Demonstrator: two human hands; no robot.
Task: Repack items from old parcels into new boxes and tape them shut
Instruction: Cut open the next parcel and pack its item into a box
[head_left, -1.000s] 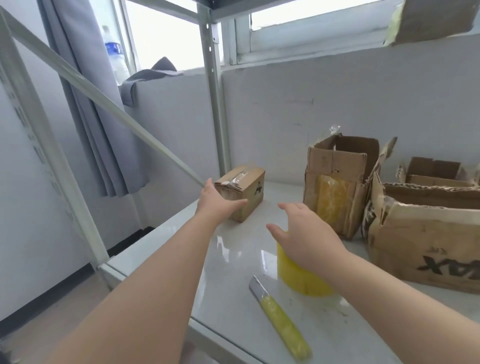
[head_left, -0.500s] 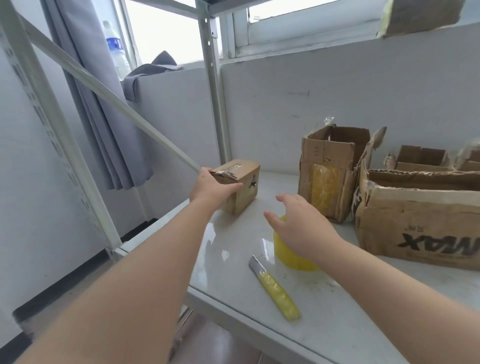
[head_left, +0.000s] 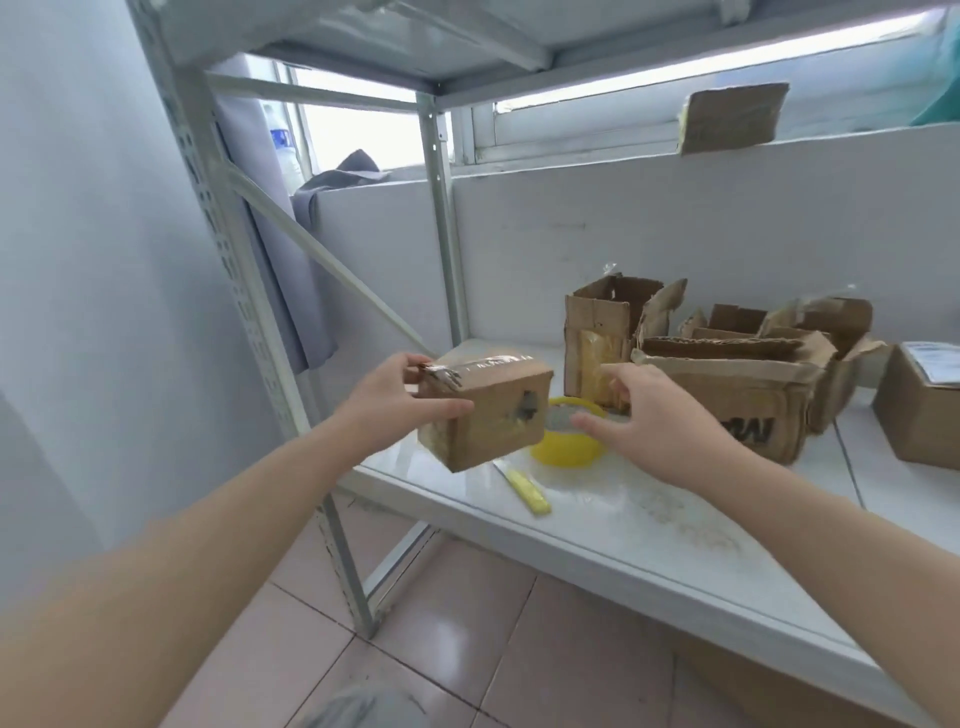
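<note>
Head view, only one. L arm reaches in from lower left. The left hand (head_left: 395, 400) grips the small box (head_left: 483, 410) by its left end: thumb pressed on the front face, the other fingers curled over the top back edge by a strip of crumpled clear tape. The small box is sealed, held in the air clear of the shelf (head_left: 597, 525) and tilted, its right end higher. There is a dark torn spot on the front face, to the right of the thumb.

The right hand (head_left: 660, 415) hangs just right of the box, palm toward it, fingers straight and spread, holding nothing. Its thumb tip is near the box's right end; can't tell if it touches.

Under and between both sets of fingers, a yellow tape roll (head_left: 569, 452) lies flat on the shelf, partly hidden by the box. A yellow knife (head_left: 527, 486) lies on the shelf just below the roll, toward the front edge.

Beyond the right fingers stands a tall open box (head_left: 597, 332) with yellow tape down its front. Right of it is a wide torn box (head_left: 737, 395) with black lettering, more open cartons (head_left: 831, 338) behind, and a closed box (head_left: 919, 410) with a label at far right.

Past the left fingers: rack post, grey curtain (head_left: 275, 291), a bottle (head_left: 283, 150) on the window ledge. Tiled floor (head_left: 467, 649) below.
</note>
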